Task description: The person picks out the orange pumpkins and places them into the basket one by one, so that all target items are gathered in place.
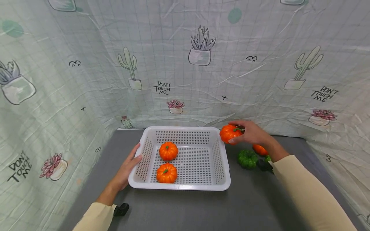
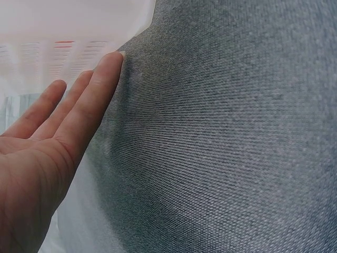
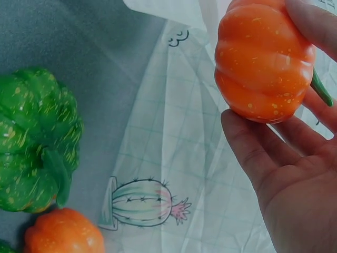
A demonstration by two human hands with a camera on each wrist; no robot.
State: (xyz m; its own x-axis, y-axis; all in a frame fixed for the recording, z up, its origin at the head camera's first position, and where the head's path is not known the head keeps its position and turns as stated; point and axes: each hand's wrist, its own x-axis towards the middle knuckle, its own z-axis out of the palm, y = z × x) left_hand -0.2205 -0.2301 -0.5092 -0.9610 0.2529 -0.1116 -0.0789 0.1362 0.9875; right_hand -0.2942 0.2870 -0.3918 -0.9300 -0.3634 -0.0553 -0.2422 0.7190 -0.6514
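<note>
In the head view my right hand (image 1: 252,132) pinches an orange toy pumpkin (image 1: 229,134) between thumb and fingers, raised beside the right rim of a white slotted plastic basket (image 1: 179,186). The right wrist view shows this pumpkin (image 3: 263,63) with its green stem towards the palm. Against the basket's left side lies my left hand (image 1: 127,168), its thumb at the rim; the left wrist view has its fingers (image 2: 87,108) fairly straight along the outer wall. Two orange pumpkins, one farther back (image 1: 168,151) and one nearer (image 1: 166,173), sit in the basket's left half.
Right of the basket on the grey table (image 1: 179,211) lie a green pumpkin (image 1: 247,159) and another orange one (image 1: 260,149), partly hidden by my right arm. A bit of another green thing (image 1: 268,158) shows there. A patterned cloth (image 1: 173,73) hangs behind and at the sides.
</note>
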